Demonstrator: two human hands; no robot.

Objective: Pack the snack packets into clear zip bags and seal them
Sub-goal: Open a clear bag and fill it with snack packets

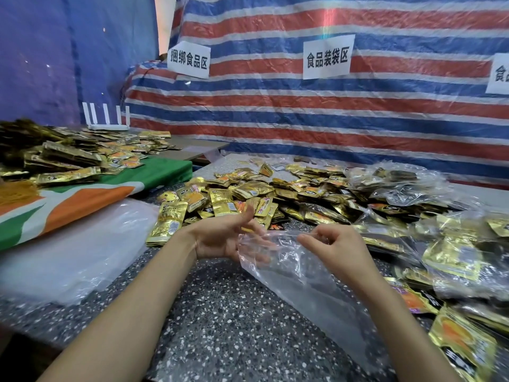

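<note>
Currently the clear zip bag (297, 274) is empty, held low over the speckled table (220, 332), body trailing toward near-right. Right hand (336, 244) pinches its top edge. Left hand (220, 238) is palm up, fingers loose at the bag mouth behind the plastic; inside or under, can't tell. Gold snack packets (275, 188) piled just beyond. Filled bags (454, 260) at right, flat clear plastic stack (77, 252) at left.
</note>
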